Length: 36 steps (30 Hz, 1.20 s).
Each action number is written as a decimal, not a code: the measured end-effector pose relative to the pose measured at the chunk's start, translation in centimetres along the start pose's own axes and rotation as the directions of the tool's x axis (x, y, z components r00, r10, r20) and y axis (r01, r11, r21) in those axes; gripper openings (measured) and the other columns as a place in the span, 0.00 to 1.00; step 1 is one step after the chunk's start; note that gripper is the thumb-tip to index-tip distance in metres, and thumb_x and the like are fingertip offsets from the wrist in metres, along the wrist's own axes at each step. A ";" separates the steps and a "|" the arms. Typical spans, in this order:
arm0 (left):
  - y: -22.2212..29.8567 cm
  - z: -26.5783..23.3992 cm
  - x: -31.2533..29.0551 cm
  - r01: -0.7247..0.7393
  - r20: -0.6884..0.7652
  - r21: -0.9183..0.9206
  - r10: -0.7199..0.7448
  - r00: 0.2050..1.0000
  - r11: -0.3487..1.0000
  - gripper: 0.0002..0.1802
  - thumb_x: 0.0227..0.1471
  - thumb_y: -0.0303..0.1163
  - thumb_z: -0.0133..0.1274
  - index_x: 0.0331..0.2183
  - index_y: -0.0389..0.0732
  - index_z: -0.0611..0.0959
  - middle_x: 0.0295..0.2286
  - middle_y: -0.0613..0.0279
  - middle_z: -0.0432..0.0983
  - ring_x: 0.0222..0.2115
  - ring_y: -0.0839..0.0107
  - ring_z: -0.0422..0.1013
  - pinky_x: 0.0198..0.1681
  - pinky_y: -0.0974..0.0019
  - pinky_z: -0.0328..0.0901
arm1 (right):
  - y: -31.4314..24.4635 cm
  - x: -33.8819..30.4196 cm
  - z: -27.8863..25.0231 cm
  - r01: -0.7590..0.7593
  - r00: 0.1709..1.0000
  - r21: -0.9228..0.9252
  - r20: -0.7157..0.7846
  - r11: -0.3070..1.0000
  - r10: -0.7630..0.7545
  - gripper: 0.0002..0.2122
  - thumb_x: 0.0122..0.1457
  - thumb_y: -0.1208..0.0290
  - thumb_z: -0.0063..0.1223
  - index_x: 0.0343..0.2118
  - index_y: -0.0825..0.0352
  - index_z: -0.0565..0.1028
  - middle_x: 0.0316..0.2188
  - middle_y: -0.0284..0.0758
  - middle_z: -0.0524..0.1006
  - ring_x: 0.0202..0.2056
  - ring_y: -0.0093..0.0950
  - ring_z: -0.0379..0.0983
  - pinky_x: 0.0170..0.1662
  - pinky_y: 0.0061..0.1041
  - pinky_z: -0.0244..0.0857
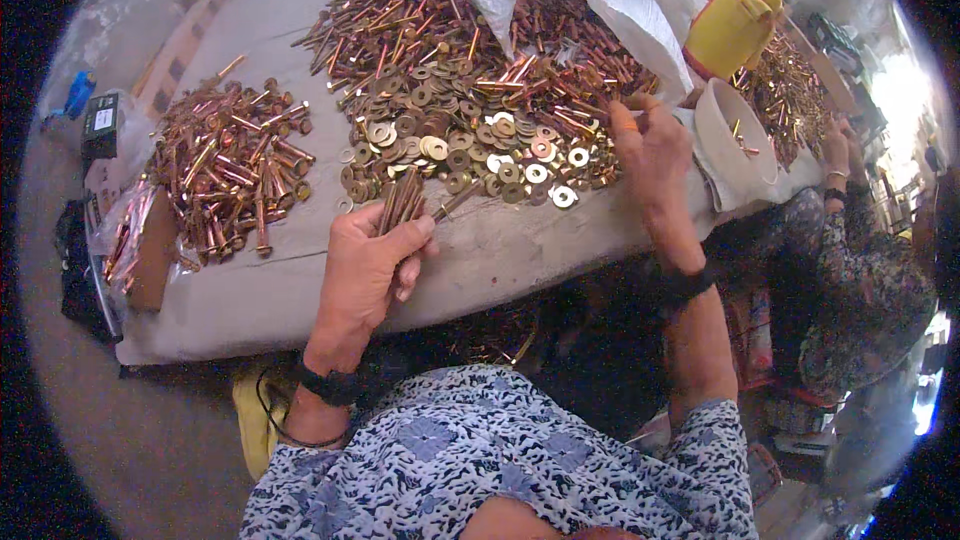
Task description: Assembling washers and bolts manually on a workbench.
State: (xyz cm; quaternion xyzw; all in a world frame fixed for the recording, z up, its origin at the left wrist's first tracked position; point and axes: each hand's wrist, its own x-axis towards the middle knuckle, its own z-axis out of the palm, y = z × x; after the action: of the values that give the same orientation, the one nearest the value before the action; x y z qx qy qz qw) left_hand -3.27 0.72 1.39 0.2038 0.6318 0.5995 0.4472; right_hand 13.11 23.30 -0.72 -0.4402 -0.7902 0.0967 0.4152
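My left hand (365, 265) is closed around a bundle of copper-coloured bolts (402, 200), held upright at the table's near side. One more bolt (457, 202) juts out to the right past its thumb. Flat brass-coloured washers (420, 110) lie heaped just beyond this hand, some shiny and some dull. My right hand (655, 155) reaches to the right edge of the large bolt heap (570, 105), its fingers bent together among the bolts. Whatever is between those fingertips is too small to make out.
A separate bolt pile (230, 165) lies on the left of the cloth-covered table (480, 260). White sacking (620, 0) drapes over the back heap. At right stand a yellow jug (735, 25) and a pale bowl (725, 140). Another person's hand (840, 145) works beyond them.
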 end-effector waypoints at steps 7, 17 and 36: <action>-0.3 0.2 0.4 0.039 0.035 0.026 -0.040 0.999 0.999 0.06 0.45 0.27 0.51 0.24 0.34 0.73 0.17 0.61 0.71 0.08 0.85 0.58 0.06 0.80 0.50 | 2.8 0.6 1.1 0.231 0.972 -0.135 0.085 0.964 -0.221 0.09 0.46 0.66 0.53 0.25 0.67 0.72 0.21 0.42 0.73 0.25 0.40 0.70 0.28 0.36 0.63; 0.3 0.5 0.2 0.046 0.041 -0.011 -0.046 0.998 0.999 0.06 0.45 0.27 0.51 0.24 0.34 0.73 0.16 0.61 0.70 0.08 0.85 0.57 0.06 0.80 0.50 | -2.5 -3.5 0.3 0.254 0.927 0.335 0.185 0.908 -0.327 0.07 0.47 0.81 0.50 0.31 0.70 0.71 0.26 0.38 0.73 0.28 0.27 0.71 0.31 0.22 0.65; -0.6 1.8 0.0 0.001 0.087 0.075 -0.008 0.996 0.997 0.07 0.45 0.29 0.51 0.23 0.35 0.74 0.15 0.66 0.69 0.09 0.86 0.58 0.08 0.80 0.52 | -5.7 -5.4 -1.1 -0.400 0.892 0.828 0.450 0.393 -0.041 0.19 0.51 0.81 0.45 0.47 0.71 0.60 0.25 0.36 0.71 0.25 0.25 0.71 0.29 0.21 0.66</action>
State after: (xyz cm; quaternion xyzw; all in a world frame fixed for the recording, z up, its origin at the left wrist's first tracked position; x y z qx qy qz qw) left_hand -1.64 1.60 1.06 0.2450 0.6342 0.5648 0.4676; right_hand 11.85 15.53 -0.14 -0.2000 -0.6234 0.6405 0.4015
